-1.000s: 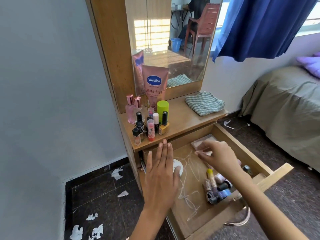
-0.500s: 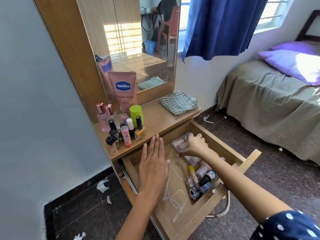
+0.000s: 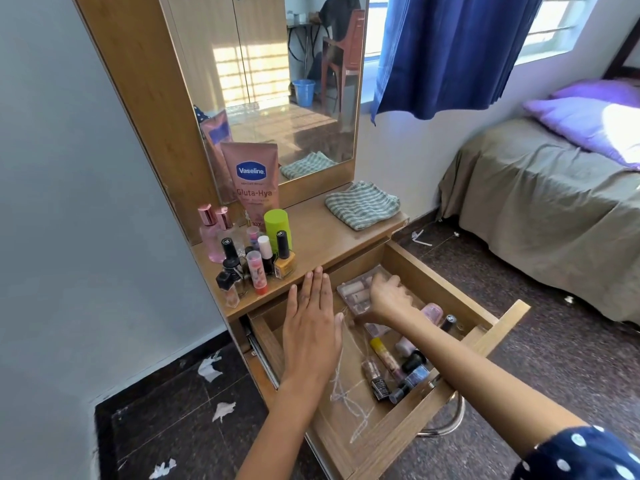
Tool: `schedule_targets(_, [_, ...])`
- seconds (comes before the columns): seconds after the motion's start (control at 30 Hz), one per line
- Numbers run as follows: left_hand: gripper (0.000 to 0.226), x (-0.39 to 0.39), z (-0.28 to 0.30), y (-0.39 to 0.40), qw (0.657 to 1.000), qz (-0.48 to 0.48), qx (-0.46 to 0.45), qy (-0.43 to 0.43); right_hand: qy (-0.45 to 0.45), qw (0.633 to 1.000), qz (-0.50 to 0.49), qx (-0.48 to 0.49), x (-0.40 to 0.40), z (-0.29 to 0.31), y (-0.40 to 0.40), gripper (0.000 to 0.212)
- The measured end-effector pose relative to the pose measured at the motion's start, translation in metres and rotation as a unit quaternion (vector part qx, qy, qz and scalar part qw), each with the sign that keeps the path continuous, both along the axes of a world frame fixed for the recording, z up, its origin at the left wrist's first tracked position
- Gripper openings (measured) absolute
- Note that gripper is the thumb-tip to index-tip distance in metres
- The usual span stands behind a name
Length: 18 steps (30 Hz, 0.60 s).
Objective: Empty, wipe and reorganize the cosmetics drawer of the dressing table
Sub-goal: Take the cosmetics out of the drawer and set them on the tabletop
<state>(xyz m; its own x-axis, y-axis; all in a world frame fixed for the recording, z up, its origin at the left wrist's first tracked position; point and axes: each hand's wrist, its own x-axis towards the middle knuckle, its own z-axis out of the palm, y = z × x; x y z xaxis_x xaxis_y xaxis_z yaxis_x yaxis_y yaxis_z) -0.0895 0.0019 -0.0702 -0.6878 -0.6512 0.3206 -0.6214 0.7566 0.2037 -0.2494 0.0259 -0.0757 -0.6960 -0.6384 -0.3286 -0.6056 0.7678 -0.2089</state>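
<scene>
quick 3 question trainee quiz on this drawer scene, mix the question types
1. True or false: the striped cloth lies inside the drawer.
2. The right hand reaches for: A) the green tube B) the clear palette case C) the Vaseline tube
3. Fill in: the left hand is flat, fingers ____.

Key: 1 false, it lies on the tabletop; 2 B; 3 straight.

Drawer (image 3: 429, 282): matt wood grain, floor showing pale scuffs. Palette (image 3: 356, 292): clear glossy plastic. Cloth (image 3: 362, 204): striped woven fabric, looking soft. Tube (image 3: 252, 178): smooth pink plastic. Mirror (image 3: 277, 81): reflecting, glossy. Floor (image 3: 571, 358): speckled stone, shining faintly.
</scene>
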Motion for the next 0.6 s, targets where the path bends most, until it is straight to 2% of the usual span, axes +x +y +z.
schedule_targets(0.17, [0.062,-0.002,0.005,0.0,1.0,0.005,-0.002,-0.002,0.025,0.999,0.011,-0.033,-0.001,0.006,0.007,0.089])
schedule_targets(0.3, [0.061,-0.003,0.005,-0.001,1.0,0.006,-0.001,-0.001,0.036,0.998,0.014,-0.058,-0.003,0.008,0.01,0.093])
schedule_targets(0.6, [0.06,-0.002,0.006,-0.003,1.0,0.003,-0.002,-0.005,0.055,0.997,0.015,-0.051,-0.005,0.01,0.008,0.099])
